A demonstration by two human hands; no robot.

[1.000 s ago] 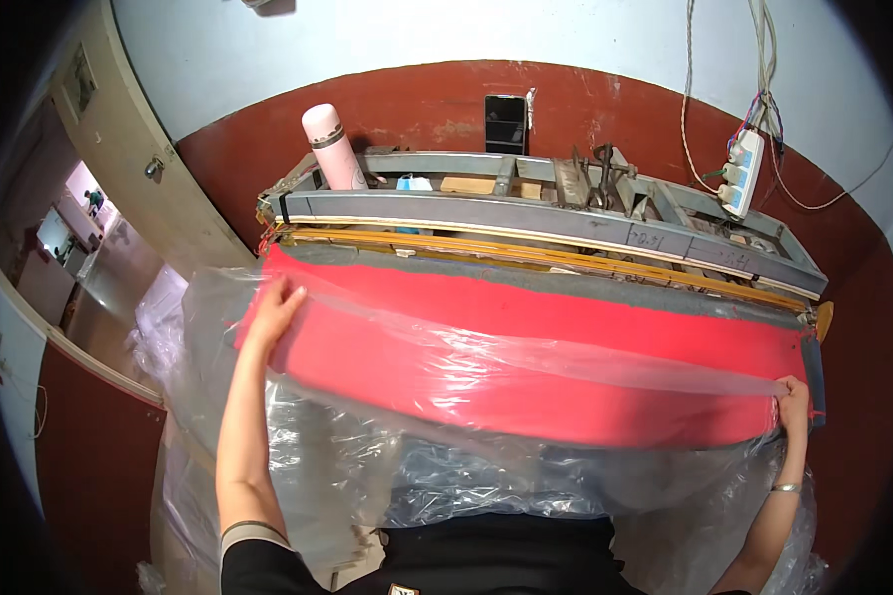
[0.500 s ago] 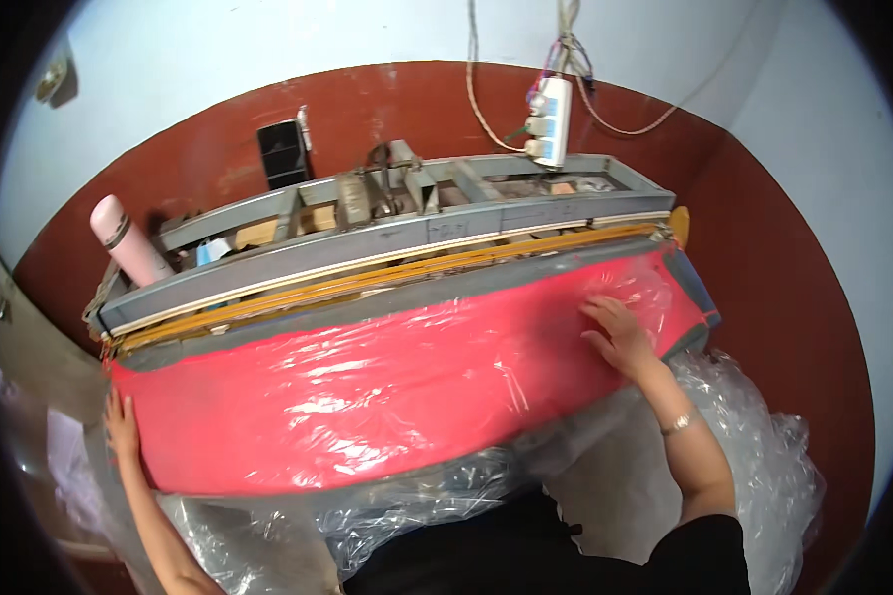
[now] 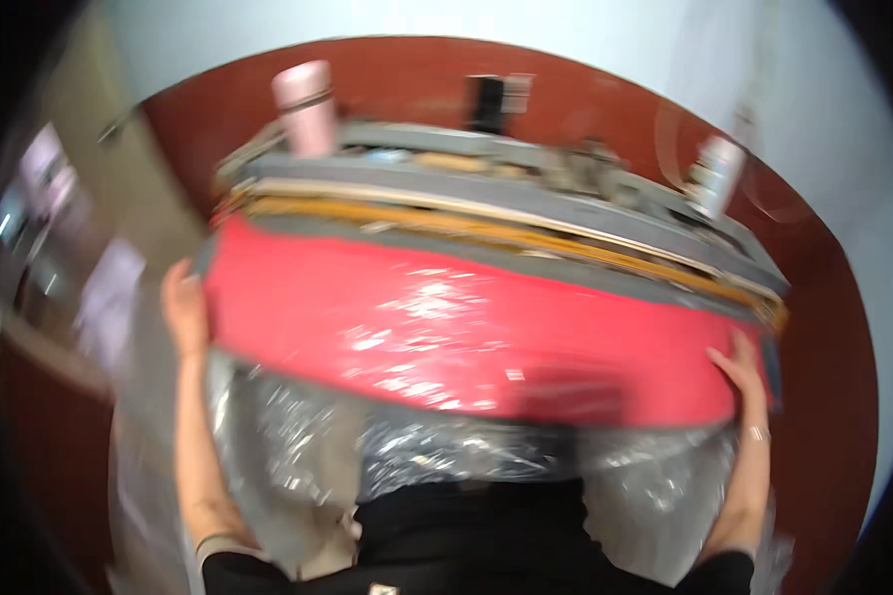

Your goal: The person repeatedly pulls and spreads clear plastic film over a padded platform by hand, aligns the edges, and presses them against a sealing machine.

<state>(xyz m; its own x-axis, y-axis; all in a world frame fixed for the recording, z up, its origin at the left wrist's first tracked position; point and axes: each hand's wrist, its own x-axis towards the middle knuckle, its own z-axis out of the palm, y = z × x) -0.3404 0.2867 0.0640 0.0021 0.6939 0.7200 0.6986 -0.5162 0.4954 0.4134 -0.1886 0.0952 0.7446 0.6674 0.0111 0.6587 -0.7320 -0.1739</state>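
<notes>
A long red panel under shiny clear plastic film point(image 3: 446, 337) lies across a grey padded bench point(image 3: 387, 238). At the panel's left end, my left hand point(image 3: 184, 305) rests by the edge, its fingers stretched out though smeared by motion. Over the right end, my right hand point(image 3: 741, 365) lies on the film with thumb and fingers apart. Neither hand shows anything held. Loose clear plastic film point(image 3: 446, 451) hangs in folds along the near side, between the panel and my body.
Behind the panel run yellow strips point(image 3: 496, 230) and a grey metal frame point(image 3: 466, 188). A pink bottle point(image 3: 308, 114) stands at its left end. Farther back are a black phone-like object point(image 3: 486, 104) and a white power strip point(image 3: 716, 177) near the red-and-blue wall.
The view has turned left, so the bench appears shifted right and tilted the other way. My right hand has moved outward to the panel's right end; my left stays at the left edge.
</notes>
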